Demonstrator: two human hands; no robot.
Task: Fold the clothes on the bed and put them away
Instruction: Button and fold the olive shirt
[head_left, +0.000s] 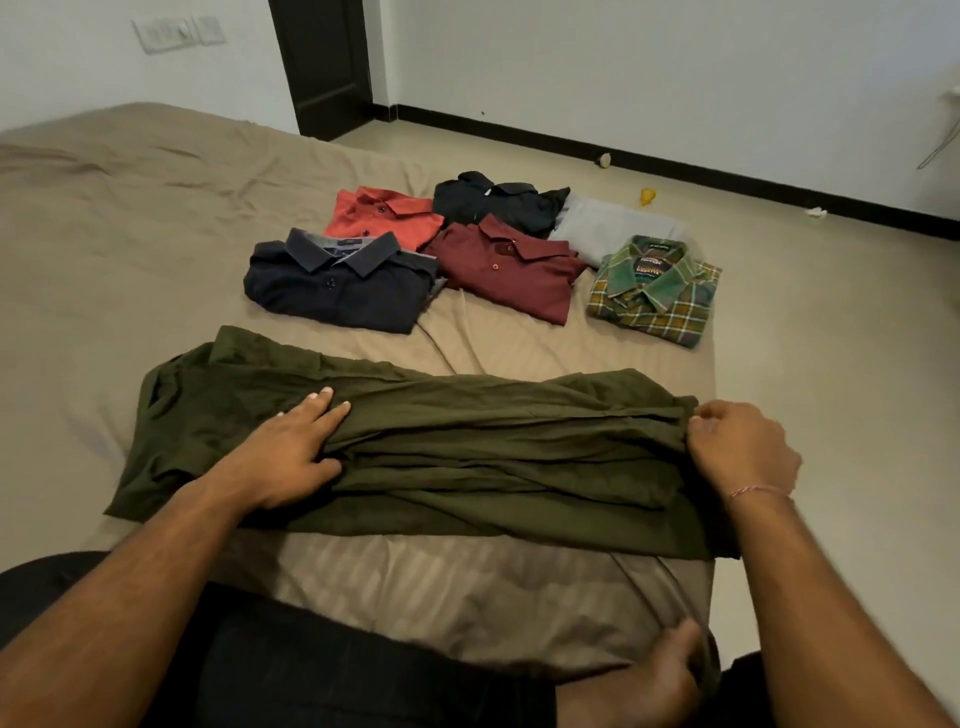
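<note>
One olive-green garment (415, 447) lies partly folded across the bed (104, 234), stretched between our hands. Our left hand (296, 452) presses flat and open on its cloth, thumb tucked into a fold; our right hand (743, 447) is curled closed, pinching its end. Beyond our hands six folded pieces sit together: navy shirt (337, 286), orange shirt (384, 218), maroon shirt (509, 270), black shirt (498, 200), grey cloth (613, 228), plaid shirt (654, 291).
</note>
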